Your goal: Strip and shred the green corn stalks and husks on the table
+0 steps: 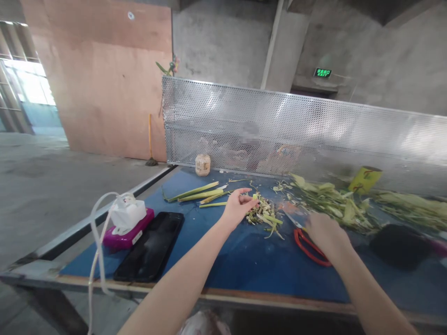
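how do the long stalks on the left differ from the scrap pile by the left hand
The long stalks are long, slender pieces, while the scrap pile is mostly short bits. The long stalks lie side by side; the scrap pile is a jumbled heap. The long stalks lie left of the left hand, the scrap pile at its fingertips. Both have green and rest on the blue tabletop.

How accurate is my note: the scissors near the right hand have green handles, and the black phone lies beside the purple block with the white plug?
One thing is off: the scissors near the right hand have red handles, not green, as the head view shows. The black phone does lie beside the purple block with the white plug.
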A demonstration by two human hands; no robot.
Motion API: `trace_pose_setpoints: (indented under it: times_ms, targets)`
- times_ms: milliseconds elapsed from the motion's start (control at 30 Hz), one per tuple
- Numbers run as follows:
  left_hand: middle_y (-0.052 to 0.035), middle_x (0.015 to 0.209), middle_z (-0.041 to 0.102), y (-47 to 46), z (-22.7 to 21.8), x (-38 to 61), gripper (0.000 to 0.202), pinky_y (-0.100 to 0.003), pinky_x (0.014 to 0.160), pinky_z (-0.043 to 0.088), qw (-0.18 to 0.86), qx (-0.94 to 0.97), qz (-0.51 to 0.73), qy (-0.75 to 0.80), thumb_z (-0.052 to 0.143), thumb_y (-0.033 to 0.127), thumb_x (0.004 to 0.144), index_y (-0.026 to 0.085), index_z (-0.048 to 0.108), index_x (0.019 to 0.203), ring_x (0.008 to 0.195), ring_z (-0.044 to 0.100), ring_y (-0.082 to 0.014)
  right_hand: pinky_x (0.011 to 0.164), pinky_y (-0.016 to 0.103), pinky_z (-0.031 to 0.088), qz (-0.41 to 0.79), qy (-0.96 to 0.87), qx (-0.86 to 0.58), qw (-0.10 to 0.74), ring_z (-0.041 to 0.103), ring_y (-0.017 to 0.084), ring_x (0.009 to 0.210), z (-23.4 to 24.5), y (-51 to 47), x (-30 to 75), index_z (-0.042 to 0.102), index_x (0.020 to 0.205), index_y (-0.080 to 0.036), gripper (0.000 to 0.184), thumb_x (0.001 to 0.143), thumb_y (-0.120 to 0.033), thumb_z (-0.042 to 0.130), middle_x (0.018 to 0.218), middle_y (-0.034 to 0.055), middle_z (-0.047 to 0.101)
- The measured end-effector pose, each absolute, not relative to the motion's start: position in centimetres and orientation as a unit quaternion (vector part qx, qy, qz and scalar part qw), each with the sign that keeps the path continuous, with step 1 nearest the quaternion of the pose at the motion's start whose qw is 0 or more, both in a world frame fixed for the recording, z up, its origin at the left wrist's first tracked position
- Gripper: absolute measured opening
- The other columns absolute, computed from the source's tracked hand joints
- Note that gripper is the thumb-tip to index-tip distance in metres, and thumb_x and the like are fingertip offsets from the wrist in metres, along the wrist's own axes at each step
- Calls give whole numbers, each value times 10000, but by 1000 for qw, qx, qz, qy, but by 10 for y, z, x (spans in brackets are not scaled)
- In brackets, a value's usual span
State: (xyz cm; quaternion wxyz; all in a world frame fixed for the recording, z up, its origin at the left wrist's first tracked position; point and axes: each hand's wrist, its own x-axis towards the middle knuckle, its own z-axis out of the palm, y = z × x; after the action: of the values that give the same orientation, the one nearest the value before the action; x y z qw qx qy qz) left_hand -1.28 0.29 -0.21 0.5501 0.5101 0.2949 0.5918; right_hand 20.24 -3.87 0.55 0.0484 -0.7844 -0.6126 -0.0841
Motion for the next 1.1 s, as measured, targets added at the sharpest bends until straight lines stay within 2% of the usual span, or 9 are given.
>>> trace_pose_setpoints:
  times_ms: [100,300,500,600,733,833,967,1033,1100]
  targets:
    - [-8,603,623,1,0,-14,420,-192,486,376,533,534,582,306,709,225,583,139,496,935,589,603,-121,692,267,391,-84,-719,-682,105,567,206,875,11,-34,176,576,930,-147,232,795,-273,436,968,118,594]
    - [10,600,599,0,1,-14,371,-190,488,377,530,524,585,319,696,199,597,152,501,909,548,580,-97,645,226,351,-55,-749,-656,71,559,165,752,-3,-15,158,583,808,-143,146,750,-140,449,786,69,612]
    - [9,647,578,6,-5,-13,380,-209,529,394,517,548,579,312,695,203,596,157,487,911,571,604,-115,651,240,351,-98,-710,-690,103,556,178,771,6,-12,175,569,815,-134,168,780,-148,405,801,90,602]
    - [24,628,556,8,-6,-14,377,-239,585,424,513,555,582,301,698,184,586,158,484,895,576,609,-124,641,266,354,-126,-689,-708,89,555,215,804,11,-18,168,569,845,-124,211,807,-247,401,850,125,592]
    - [15,631,564,5,-5,-14,329,-244,585,428,492,578,568,317,682,169,599,154,496,870,575,599,-124,565,236,347,-19,-727,-682,83,560,175,680,5,-27,150,551,808,-145,246,769,-372,466,751,73,591]
    - [19,629,558,4,-3,-14,302,-231,558,419,482,587,563,326,667,162,612,154,498,862,554,585,-111,540,223,336,31,-750,-654,91,558,161,658,-3,-29,149,539,840,-168,158,730,-278,512,741,46,595]
    - [22,638,559,7,-4,-13,293,-227,560,420,466,588,567,340,653,162,623,155,486,863,566,588,-110,606,244,376,57,-768,-616,164,552,147,652,0,-26,161,535,759,-185,87,686,-154,498,717,25,594]
    - [28,626,563,8,-5,-14,310,-234,579,429,461,581,576,345,650,152,619,157,471,872,569,589,-110,603,255,402,114,-764,-584,251,548,140,621,7,-24,165,518,756,-195,68,690,-201,504,723,23,595]
    - [32,616,571,8,-4,-14,353,-240,600,437,460,566,587,351,656,122,599,161,456,888,572,588,-109,574,256,421,197,-742,-544,339,547,135,608,16,-21,165,495,805,-200,147,678,-261,539,759,26,597]
